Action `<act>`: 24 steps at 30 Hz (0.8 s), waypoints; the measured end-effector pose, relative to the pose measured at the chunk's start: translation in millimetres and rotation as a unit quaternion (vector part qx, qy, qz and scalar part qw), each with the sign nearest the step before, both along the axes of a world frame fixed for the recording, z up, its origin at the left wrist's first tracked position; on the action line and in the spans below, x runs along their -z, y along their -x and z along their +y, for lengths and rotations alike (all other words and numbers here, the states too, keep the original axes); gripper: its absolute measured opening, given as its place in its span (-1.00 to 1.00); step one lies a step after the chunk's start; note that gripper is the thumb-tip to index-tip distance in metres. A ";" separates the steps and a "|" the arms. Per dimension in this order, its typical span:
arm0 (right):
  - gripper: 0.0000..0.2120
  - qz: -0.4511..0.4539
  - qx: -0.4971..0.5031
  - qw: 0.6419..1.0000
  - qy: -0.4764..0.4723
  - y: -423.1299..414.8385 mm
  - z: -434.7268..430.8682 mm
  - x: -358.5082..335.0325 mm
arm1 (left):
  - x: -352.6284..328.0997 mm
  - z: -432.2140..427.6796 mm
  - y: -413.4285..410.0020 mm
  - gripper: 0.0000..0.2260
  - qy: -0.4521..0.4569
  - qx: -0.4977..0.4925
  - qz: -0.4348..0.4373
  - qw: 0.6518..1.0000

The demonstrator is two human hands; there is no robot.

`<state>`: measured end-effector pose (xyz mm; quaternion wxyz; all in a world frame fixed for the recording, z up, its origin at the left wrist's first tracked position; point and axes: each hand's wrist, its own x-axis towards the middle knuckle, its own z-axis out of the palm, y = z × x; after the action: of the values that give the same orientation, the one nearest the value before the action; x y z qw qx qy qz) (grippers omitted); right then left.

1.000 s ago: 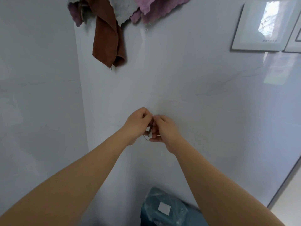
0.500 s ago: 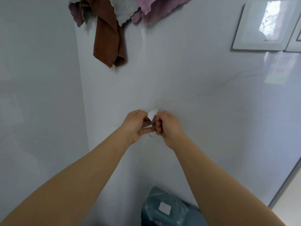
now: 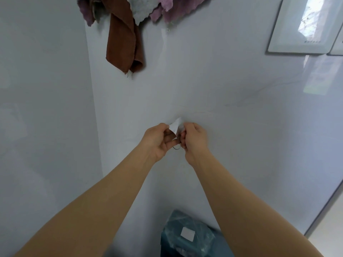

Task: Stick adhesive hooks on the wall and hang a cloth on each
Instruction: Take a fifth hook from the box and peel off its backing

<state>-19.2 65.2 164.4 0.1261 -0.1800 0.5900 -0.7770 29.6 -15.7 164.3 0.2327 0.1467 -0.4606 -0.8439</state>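
In front of the white wall (image 3: 232, 138), my two hands meet at mid-frame. My left hand (image 3: 158, 139) pinches a white backing paper (image 3: 174, 126) that sticks up between the hands. My right hand (image 3: 194, 139) pinches the adhesive hook (image 3: 177, 147), of which only a thin metal loop shows below the fingers. High on the wall hang a brown cloth (image 3: 123, 41), a grey-white cloth (image 3: 143, 8) and a purple cloth (image 3: 178, 8), bunched together at the top edge.
A wall corner (image 3: 92, 108) runs down the left side. White switch plates (image 3: 304, 26) sit at the upper right. On the floor below stands a teal bag (image 3: 187, 236) with a white square label. A door frame edge (image 3: 326, 206) shows at the lower right.
The hands have risen slightly and the white backing paper has come up into view between them, peeling away from the hook.
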 end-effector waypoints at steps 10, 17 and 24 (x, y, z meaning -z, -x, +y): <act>-0.67 -0.038 0.033 0.998 0.034 -1.2 -3.1 0.9 | -3.2 -1.3 1.9 -0.73 -0.011 -0.014 -0.020 1.000; -0.76 0.031 -0.057 0.994 -0.086 6.0 9.7 -6.2 | -4.8 -10.8 -6.4 -0.89 0.132 0.032 -0.030 0.990; -0.75 0.071 -0.045 0.992 -0.092 5.9 9.4 -8.3 | -0.4 -12.0 -14.0 -0.77 0.094 0.119 -0.006 0.988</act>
<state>-25.1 74.6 172.7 0.1346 -0.2491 0.6574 -0.6983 43.7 -27.7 164.7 0.1404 0.0728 -0.5536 -0.8176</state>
